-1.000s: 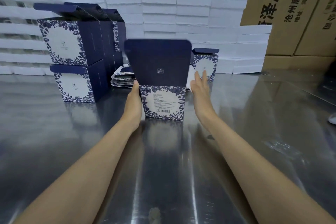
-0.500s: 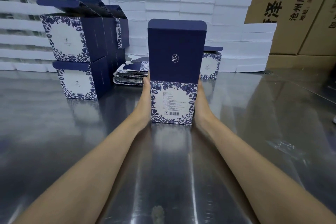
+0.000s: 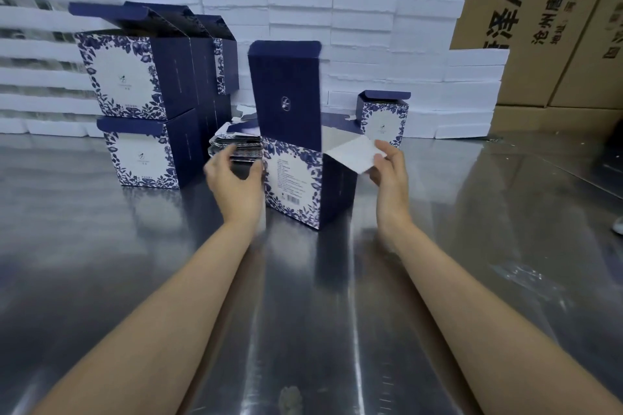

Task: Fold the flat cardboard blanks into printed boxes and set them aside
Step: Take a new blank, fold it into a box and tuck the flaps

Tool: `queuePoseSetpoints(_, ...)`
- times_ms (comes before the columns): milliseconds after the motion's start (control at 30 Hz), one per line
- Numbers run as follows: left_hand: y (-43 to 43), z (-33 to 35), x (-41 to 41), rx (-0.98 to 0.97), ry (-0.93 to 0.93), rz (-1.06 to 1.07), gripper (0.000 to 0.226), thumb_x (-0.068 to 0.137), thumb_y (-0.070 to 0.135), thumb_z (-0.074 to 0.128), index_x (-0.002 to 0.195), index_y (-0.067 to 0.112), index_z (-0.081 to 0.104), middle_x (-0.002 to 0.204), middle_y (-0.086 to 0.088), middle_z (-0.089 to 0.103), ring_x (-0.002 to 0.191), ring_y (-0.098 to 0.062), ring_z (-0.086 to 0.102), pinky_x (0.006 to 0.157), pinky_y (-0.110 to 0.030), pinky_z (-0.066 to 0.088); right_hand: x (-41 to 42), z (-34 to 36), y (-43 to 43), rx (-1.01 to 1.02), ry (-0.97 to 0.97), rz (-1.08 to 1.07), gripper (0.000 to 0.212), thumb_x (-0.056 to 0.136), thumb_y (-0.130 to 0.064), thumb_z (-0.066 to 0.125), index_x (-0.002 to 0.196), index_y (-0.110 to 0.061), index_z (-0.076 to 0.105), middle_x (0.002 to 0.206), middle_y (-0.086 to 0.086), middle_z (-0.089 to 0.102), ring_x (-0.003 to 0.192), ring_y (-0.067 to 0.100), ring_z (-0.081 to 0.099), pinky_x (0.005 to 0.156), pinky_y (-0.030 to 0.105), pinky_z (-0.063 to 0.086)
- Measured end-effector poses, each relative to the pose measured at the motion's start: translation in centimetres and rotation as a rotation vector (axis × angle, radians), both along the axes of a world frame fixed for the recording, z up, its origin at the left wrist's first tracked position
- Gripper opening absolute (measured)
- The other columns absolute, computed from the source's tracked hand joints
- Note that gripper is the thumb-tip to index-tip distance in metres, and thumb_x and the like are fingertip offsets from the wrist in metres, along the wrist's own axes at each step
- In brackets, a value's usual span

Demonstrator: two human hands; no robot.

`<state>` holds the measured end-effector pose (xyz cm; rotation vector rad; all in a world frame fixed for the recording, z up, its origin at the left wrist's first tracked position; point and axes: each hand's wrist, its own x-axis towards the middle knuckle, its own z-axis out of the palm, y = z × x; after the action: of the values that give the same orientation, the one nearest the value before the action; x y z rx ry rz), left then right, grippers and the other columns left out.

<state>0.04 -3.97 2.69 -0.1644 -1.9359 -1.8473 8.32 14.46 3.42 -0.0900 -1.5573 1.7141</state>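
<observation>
Steel tabletop (image 3: pixel 135 280) fills the near view, both my forearms reaching out over it. My left hand (image 3: pixel 232 182) sits just beside the box in progress (image 3: pixel 293 182), fingers loosely curled and spread, thumb near the box's left edge; I cannot tell whether it touches, and it grips nothing. My right hand (image 3: pixel 387 172) pinches the white side flap (image 3: pixel 352 155) between thumb and fingers at the box's right top corner. The box stands upright on the table, its tall navy lid panel (image 3: pixel 286 94) still raised.

My worry is that with the left hand not clearly bracing, pushing the flap inward could skid or twist the light box on the slick steel, or crease the flap off its score line. The upright lid could also flop down and trap my fingers.

Behind lies the stack of flat blanks (image 3: pixel 236 148), finished boxes (image 3: pixel 135 104) piled left, one small box (image 3: pixel 384 118) right, then white foam trays (image 3: pixel 337 10) and brown cartons (image 3: pixel 539 10).
</observation>
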Motion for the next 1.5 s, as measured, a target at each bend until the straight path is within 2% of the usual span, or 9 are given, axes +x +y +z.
queuePoseSetpoints(100, 0.0, -0.1, -0.5, 0.054, -0.1, 0.038, 0.031, 0.098, 0.017, 0.053, 0.129, 0.013, 0.052, 0.133, -0.009, 0.042, 0.098, -0.022, 0.056, 0.091, -0.024, 0.043, -0.2, -0.1, -0.1, 0.026, 0.009, -0.121, 0.025, 0.1, -0.006, 0.038, 0.111, -0.019, 0.055, 0.099, 0.005, 0.061, 0.07, 0.006, 0.058, 0.065, 0.012, 0.045)
queuePoseSetpoints(333, 1.9, -0.9, 0.5, -0.054, -0.161, -0.315, 0.033, 0.102, 0.034, 0.031, 0.108, 0.022, 0.06, 0.123, -0.001, 0.056, 0.11, -0.019, 0.057, 0.104, -0.037, 0.04, -0.5, -0.8, -0.1, -0.001, -0.271, 0.114, 0.04, 0.103, -0.029, 0.034, 0.144, -0.03, 0.038, 0.141, -0.007, 0.047, 0.132, 0.009, 0.04, 0.108, 0.033, 0.025)
queuePoseSetpoints(433, 1.9, -1.2, 0.4, -0.001, -0.208, -0.39, 0.04, 0.103, 0.037, 0.031, 0.122, 0.019, 0.062, 0.127, 0.002, 0.062, 0.119, -0.015, 0.055, 0.11, -0.038, 0.038, -0.3, -0.5, 0.5, -0.11, -0.243, 0.077, 0.026, 0.102, -0.029, 0.035, 0.104, -0.031, 0.061, 0.075, 0.003, 0.071, 0.074, 0.015, 0.067, 0.072, 0.027, 0.05)
queuePoseSetpoints(533, 1.2, -1.5, -0.6, 0.049, -0.257, -0.137, 0.034, 0.1, 0.013, 0.044, 0.132, 0.011, 0.055, 0.133, -0.005, 0.058, 0.123, -0.021, 0.053, 0.109, -0.031, 0.037, -0.4, -0.8, 1.1, -0.081, -0.153, -0.094, 0.029, 0.098, -0.011, 0.039, 0.088, -0.016, 0.065, 0.042, -0.003, 0.05, 0.035, 0.009, 0.042, 0.045, 0.023, 0.041)
queuePoseSetpoints(733, 1.1, -1.1, -0.7, 0.14, -0.252, -0.066, 0.025, 0.099, 0.018, 0.041, 0.11, 0.016, 0.063, 0.116, -0.005, 0.064, 0.097, -0.019, 0.06, 0.087, -0.032, 0.047, -1.1, -1.2, 1.2, 0.005, -0.231, -0.15, 0.029, 0.098, -0.014, 0.047, 0.126, -0.019, 0.054, 0.114, -0.003, 0.056, 0.1, 0.008, 0.053, 0.086, 0.021, 0.039)
queuePoseSetpoints(900, 2.1, -1.1, -0.4, 0.147, -0.309, -0.319, 0.043, 0.102, 0.044, 0.033, 0.094, 0.023, 0.069, 0.101, -0.002, 0.073, 0.08, -0.016, 0.068, 0.074, -0.031, 0.051, -0.9, -1.4, -0.2, 0.006, -0.315, 0.119, 0.019, 0.102, -0.017, 0.041, 0.113, -0.021, 0.055, 0.095, -0.005, 0.066, 0.07, 0.001, 0.067, 0.055, 0.017, 0.051)
queuePoseSetpoints(1000, 1.7, -0.9, 0.0, 0.096, -0.313, -0.223, 0.054, 0.097, 0.06, 0.026, 0.103, 0.026, 0.068, 0.104, 0.003, 0.072, 0.1, -0.022, 0.066, 0.095, -0.038, 0.047, -1.0, -1.1, -0.4, 0.031, -0.265, 0.009, 0.022, 0.102, -0.01, 0.035, 0.109, -0.018, 0.053, 0.105, 0.008, 0.064, 0.083, 0.016, 0.064, 0.075, 0.031, 0.055)
queuePoseSetpoints(1267, 1.7, 0.2, 2.4, -0.12, 0.434, -0.423, 0.053, 0.099, 0.044, 0.035, 0.147, 0.022, 0.036, 0.147, 0.008, 0.045, 0.136, -0.005, 0.039, 0.111, -0.022, 0.032, 0.1, 0.1, -1.4, 0.338, 0.126, -0.063, 0.032, 0.097, -0.042, 0.03, 0.126, -0.045, 0.043, 0.135, -0.023, 0.045, 0.135, 0.008, 0.039, 0.115, 0.027, 0.028)
queuePoseSetpoints(1500, 1.7, 0.3, 1.6, -0.245, 0.56, -0.312, 0.044, 0.101, 0.036, 0.023, 0.101, 0.013, 0.06, 0.107, 0.016, 0.056, 0.11, 0.0, 0.048, 0.096, -0.013, 0.032, -0.1, 0.0, -1.2, 0.452, 0.135, -0.092, 0.044, 0.101, -0.03, 0.023, 0.092, -0.012, 0.062, 0.107, -0.006, 0.058, 0.109, 0.004, 0.051, 0.098, 0.019, 0.035)
